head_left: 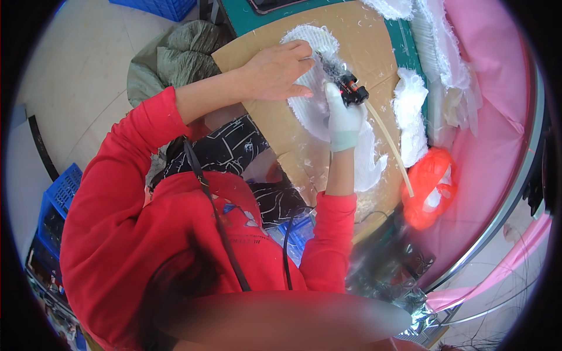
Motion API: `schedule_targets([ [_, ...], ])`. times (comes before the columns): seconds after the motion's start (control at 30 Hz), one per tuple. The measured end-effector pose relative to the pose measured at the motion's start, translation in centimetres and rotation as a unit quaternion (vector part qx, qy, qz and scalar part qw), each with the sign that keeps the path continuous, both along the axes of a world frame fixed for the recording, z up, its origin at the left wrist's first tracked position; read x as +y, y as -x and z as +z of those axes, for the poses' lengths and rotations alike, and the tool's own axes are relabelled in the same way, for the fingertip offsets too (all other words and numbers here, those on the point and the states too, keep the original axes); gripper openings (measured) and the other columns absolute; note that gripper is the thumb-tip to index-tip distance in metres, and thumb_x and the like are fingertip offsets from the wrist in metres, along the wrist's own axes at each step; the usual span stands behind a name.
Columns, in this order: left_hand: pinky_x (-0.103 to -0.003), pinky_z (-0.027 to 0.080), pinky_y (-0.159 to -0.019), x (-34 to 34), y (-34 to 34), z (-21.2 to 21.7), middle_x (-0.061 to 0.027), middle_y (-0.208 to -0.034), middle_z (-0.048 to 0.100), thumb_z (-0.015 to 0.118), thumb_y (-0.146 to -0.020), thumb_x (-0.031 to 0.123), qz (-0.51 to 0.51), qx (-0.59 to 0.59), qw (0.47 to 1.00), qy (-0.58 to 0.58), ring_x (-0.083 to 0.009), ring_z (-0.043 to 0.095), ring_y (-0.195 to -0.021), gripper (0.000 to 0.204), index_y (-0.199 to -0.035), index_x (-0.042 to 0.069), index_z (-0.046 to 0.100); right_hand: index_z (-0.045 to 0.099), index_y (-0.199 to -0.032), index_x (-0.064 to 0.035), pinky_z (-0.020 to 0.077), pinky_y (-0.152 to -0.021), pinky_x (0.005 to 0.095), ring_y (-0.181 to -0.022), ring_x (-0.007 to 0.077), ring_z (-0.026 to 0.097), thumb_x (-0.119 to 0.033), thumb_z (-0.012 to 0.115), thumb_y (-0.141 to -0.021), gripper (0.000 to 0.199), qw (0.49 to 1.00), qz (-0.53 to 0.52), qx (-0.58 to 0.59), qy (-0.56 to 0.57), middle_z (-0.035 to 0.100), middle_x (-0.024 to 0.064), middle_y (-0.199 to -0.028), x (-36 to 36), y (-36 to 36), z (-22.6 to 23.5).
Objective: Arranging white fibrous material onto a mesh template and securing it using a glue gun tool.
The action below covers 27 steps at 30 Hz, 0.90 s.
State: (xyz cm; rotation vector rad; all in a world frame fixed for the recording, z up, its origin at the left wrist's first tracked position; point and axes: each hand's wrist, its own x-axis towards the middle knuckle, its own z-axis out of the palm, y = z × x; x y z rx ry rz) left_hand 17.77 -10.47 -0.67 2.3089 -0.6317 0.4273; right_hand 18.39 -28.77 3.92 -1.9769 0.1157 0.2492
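Note:
White ribbed fabric [304,108] with frayed, fluffy edges lies on a brown cardboard sheet [269,126]. Over its upper left part rests my bare left hand [281,70], thumb apart from the bent fingers. My right hand [345,117] wears a white glove with a pale teal cuff. It is closed around a small black device [353,90] with orange parts, whose exact kind I cannot make out. Grey fuzz [331,65] sits at the device's far end, against the fabric. The right fingertips are mostly hidden behind the device.
A thin cream strip [389,137] runs down the cardboard's right side. Beyond it lie a fluffy white bundle [411,114], a red plastic bag [430,187] and pink sheeting [486,158]. A green mat [246,17] shows under the cardboard. A grey-green sack [175,55] stands at left.

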Motion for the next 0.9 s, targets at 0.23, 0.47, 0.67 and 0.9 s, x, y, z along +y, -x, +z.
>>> schedule_targets([
  [0.23, -0.035, 0.044, -0.084, 0.0, 0.0, 0.2, -0.0106, -0.097, 0.048, 0.063, -0.073, 0.037, 0.0, 0.007, 1.0, -0.001, -0.0259, 0.047, -0.102, 0.049, -0.099, -0.004, 0.055, 0.058, -0.103, 0.0026, 0.0441, -0.065, 0.0219, -0.074, 0.008, 0.055, -0.016, 0.068, -0.077, 0.034, 0.999, -0.026, 0.003, -0.038, 0.061, 0.0029, -0.089, 0.6, 0.7, 0.6],
  [0.47, -0.035, 0.044, -0.083, -0.1, 0.0, -0.1, -0.0103, -0.098, 0.047, 0.064, -0.073, 0.037, 0.0, -0.005, 1.0, 0.003, -0.026, 0.047, -0.102, 0.048, -0.099, -0.003, 0.055, 0.059, -0.103, 0.0035, 0.0449, -0.067, 0.0223, -0.075, 0.0085, 0.056, -0.015, 0.068, -0.077, 0.033, 0.999, -0.032, 0.009, -0.015, 0.061, 0.0035, -0.09, 0.1, 1.0, 1.2],
  [0.67, -0.035, 0.044, -0.083, 0.0, 0.0, -0.1, -0.0106, -0.099, 0.047, 0.064, -0.072, 0.036, 0.002, -0.008, 1.0, 0.002, -0.0259, 0.046, -0.102, 0.048, -0.099, -0.003, 0.055, 0.06, -0.1, 0.0031, 0.0452, -0.067, 0.0218, -0.074, 0.0082, 0.056, -0.014, 0.067, -0.077, 0.029, 0.997, -0.041, 0.014, -0.06, 0.061, 0.0028, -0.087, 0.4, 1.3, 1.0],
  [0.9, -0.034, 0.044, -0.085, 0.0, 0.2, -0.3, -0.0099, -0.1, 0.048, 0.064, -0.072, 0.036, 0.008, -0.025, 1.0, -0.008, -0.0248, 0.044, -0.105, 0.05, -0.1, -0.003, 0.055, 0.06, -0.099, 0.0033, 0.0448, -0.066, 0.022, -0.075, 0.0083, 0.056, -0.016, 0.067, -0.077, 0.03, 0.996, -0.064, 0.037, -0.052, 0.061, 0.0024, -0.087, 0.3, 1.3, 1.8],
])
